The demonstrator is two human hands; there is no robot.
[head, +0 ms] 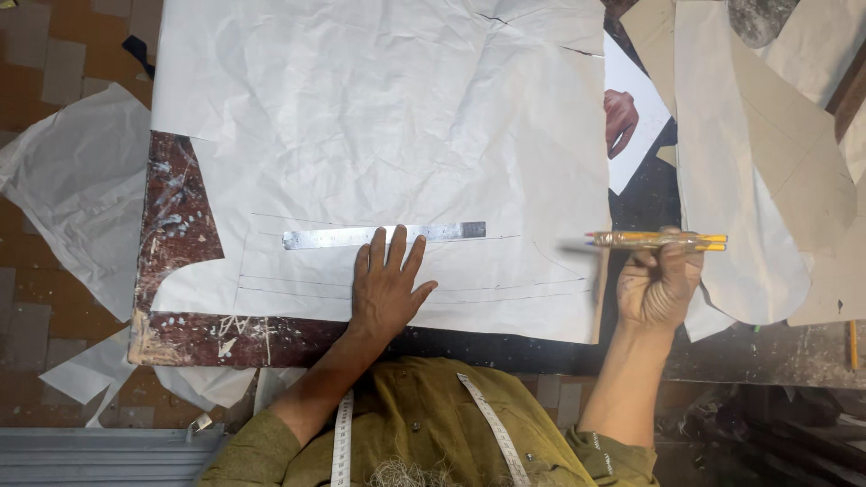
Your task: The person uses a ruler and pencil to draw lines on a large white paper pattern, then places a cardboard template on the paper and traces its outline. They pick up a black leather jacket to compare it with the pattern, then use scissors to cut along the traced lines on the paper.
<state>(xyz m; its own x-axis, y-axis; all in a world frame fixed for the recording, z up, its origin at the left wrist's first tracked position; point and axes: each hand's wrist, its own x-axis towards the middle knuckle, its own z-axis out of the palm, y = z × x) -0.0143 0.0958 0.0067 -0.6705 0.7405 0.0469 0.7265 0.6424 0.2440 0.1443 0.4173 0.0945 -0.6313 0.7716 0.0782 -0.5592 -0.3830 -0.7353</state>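
Left hand (386,287) flat, fingers spread, pressing metal ruler (384,235) onto crumpled white pattern paper (379,117). Right hand (657,287) closed round yellow pencils (657,240), held off sheet's right edge. Risk: ruler skating on creases, skewing line; paper tearing. No packages; white printed card (636,135) far right, red hand picture.

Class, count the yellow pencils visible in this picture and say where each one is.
3: two yellow pencils held together in the right hand, and a single yellow pencil on the table's right edge. Paper may hide others.
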